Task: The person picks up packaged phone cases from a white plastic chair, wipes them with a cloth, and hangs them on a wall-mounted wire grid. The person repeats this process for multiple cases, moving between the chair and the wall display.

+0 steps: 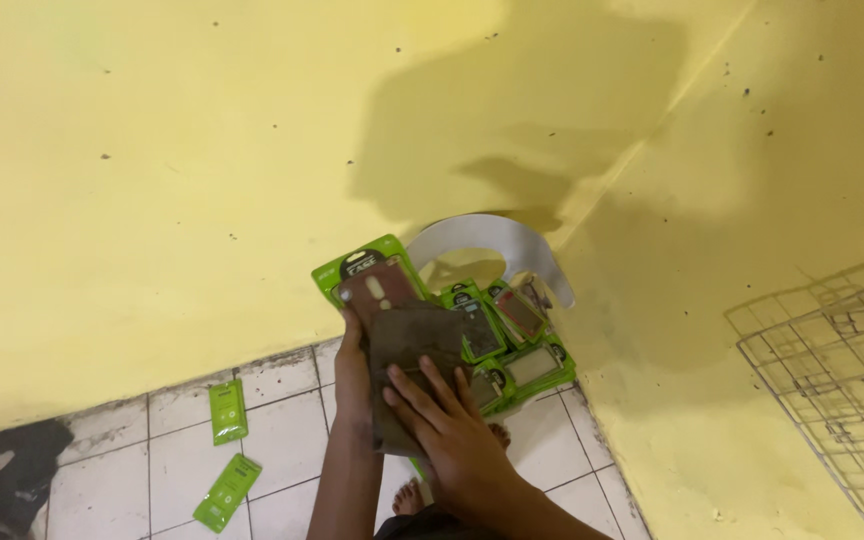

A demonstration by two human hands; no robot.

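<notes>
Wiping with a dark cloth (414, 352), the right hand (457, 440) presses flat, fingers spread, on a phone case pack (372, 280) gripped from below by the left hand (352, 375). Beyond lie about five more green packs (512, 350) (wiped or not, I cannot tell); two small green packets (228, 410) lie left on the tiled floor (282, 440).
</notes>
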